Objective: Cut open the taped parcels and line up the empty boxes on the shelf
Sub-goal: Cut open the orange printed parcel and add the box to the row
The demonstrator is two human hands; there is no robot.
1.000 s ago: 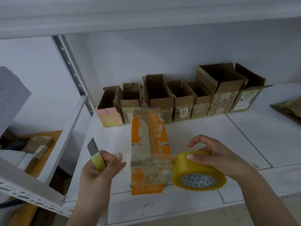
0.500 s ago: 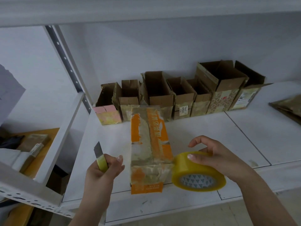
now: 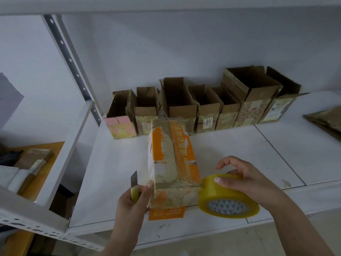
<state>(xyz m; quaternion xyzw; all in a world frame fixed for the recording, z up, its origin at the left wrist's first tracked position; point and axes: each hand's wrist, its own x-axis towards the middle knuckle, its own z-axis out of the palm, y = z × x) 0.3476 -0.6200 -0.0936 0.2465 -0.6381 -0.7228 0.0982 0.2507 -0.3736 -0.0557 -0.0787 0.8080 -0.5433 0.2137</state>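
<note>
While the left hand (image 3: 135, 197) grips a cutter (image 3: 134, 185) against the taped parcel (image 3: 172, 163) near the shelf (image 3: 230, 145) front edge, the right hand (image 3: 245, 180) holds a tape roll (image 3: 227, 196); slitting comes next.

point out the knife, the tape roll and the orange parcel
knife (image 3: 134, 179), head view, on the bare blade
tape roll (image 3: 217, 193), head view, on its yellow outer band
orange parcel (image 3: 172, 159), head view, on its taped top face

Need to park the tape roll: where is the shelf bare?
Bare shelf lies right of the parcel, between the box row and the tape roll. Another bare patch is left of the parcel, before the pink box. The back is crowded; flat cardboard fills the far right.
</note>
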